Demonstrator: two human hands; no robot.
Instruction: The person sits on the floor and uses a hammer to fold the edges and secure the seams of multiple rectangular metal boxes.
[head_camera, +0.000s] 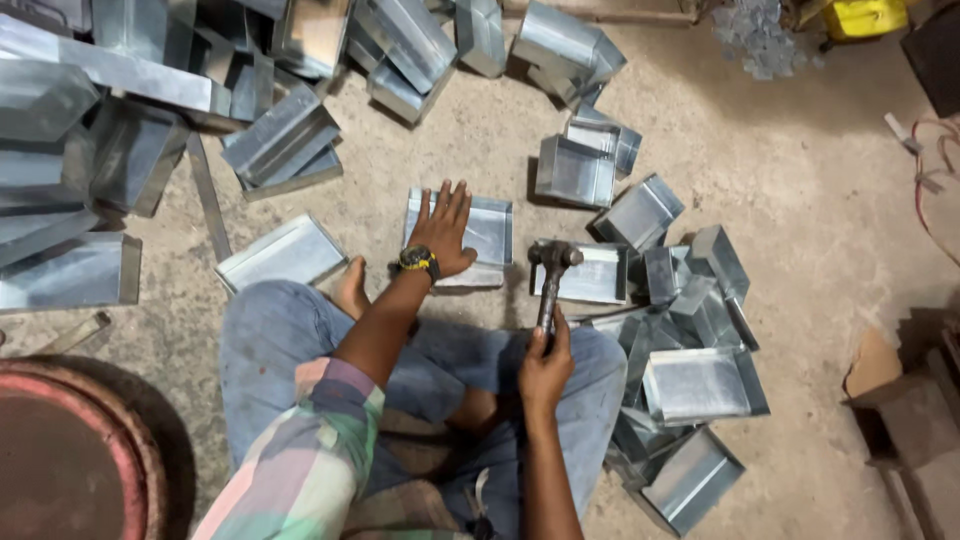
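Fingers of our left hand (443, 232) lie spread flat on the shallow grey sheet-metal tray (487, 232); right hand (545, 372) grips the steel-headed hammer (553, 255), head just right of those fingers. Risk: a glancing blow strikes them.

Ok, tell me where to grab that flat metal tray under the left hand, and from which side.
Probably by a raised side rim. The sheet-metal tray lies open side up on the concrete floor, its base flat down, so only the upturned rims offer a pinch. The left hand covers the near-left part; the right rim, nearest the hammer held in the right hand, is free, so come from the right.
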